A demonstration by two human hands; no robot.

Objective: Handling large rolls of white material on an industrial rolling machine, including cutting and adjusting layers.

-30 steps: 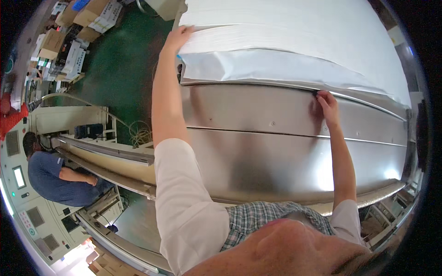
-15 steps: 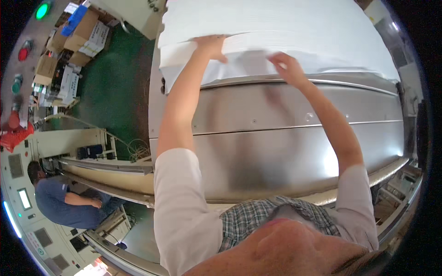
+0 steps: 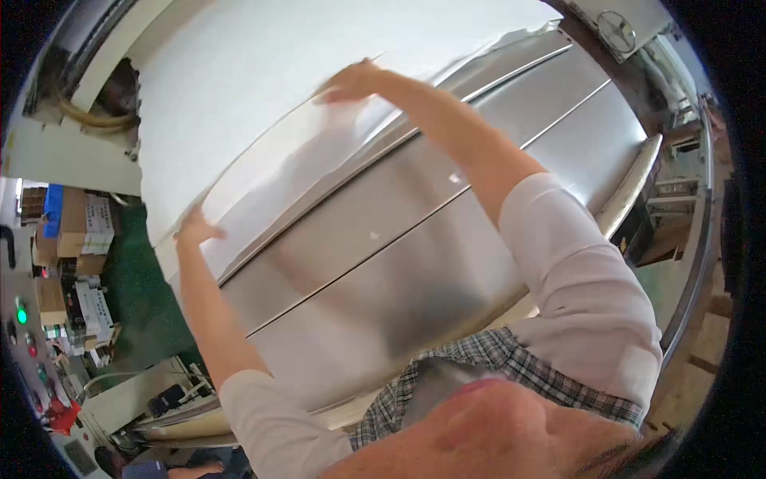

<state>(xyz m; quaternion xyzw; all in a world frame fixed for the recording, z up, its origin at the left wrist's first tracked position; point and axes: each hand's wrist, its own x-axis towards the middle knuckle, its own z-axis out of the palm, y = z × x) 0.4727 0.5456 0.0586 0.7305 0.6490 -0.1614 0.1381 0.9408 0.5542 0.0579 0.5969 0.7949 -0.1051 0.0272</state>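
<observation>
A broad stack of white, thin sheets (image 3: 239,88) lies in front of me, whether cloth or paper I cannot tell. At its near left edge is my left hand (image 3: 197,230), its fingers at the edge of the upper layers and its thumb stretched out over the white side. Farther along the same edge, my right hand (image 3: 351,81) is curled over the layers, its fingers partly blurred. Between both hands runs a line where upper layers part from a smooth white flap (image 3: 279,164) below. Some fingertips are hidden by the sheets.
A shiny steel apron (image 3: 351,263) slopes between me and the stack. Cartons (image 3: 72,223) stand on the green floor at the left, beside a panel with lit buttons (image 3: 21,315). A co-worker (image 3: 152,469) in dark blue shows at the lower left. A handwheel (image 3: 616,30) sits far right.
My view has turned, so the stack and apron now slant. My right hand, formerly off the sheets in front of the stack, has come onto the upper edge; my left hand stays at the edge.
</observation>
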